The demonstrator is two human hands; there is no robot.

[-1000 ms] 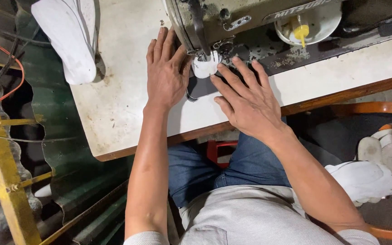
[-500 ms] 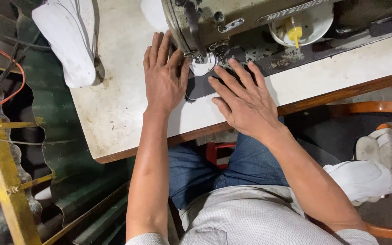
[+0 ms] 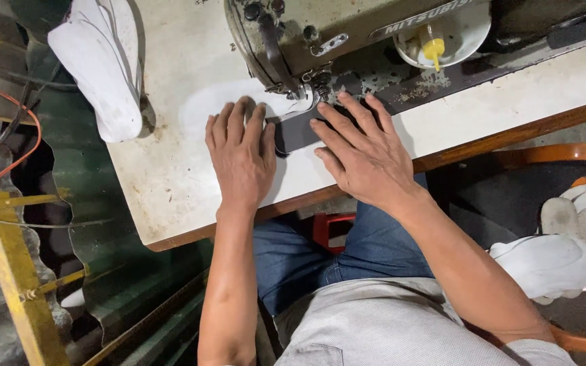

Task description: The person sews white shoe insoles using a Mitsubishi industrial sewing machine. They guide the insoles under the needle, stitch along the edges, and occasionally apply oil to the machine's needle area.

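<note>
My left hand lies flat on the white table, fingers spread, pressing a white piece of material that runs under the sewing machine's needle area. To its right, my right hand rests flat too, fingers over a dark flat piece next to the needle. Both hands press down and grip nothing. The old grey-green sewing machine stands just beyond my fingertips.
A stack of white shoe-shaped pieces lies on the table's far left corner. A white bowl with a yellow bobbin sits behind the machine. White pieces are piled on an orange chair at right. Yellow metal frame stands at left.
The white piece has come out to the left of the needle, past my left hand. My hands keep their flat hold on the material.
</note>
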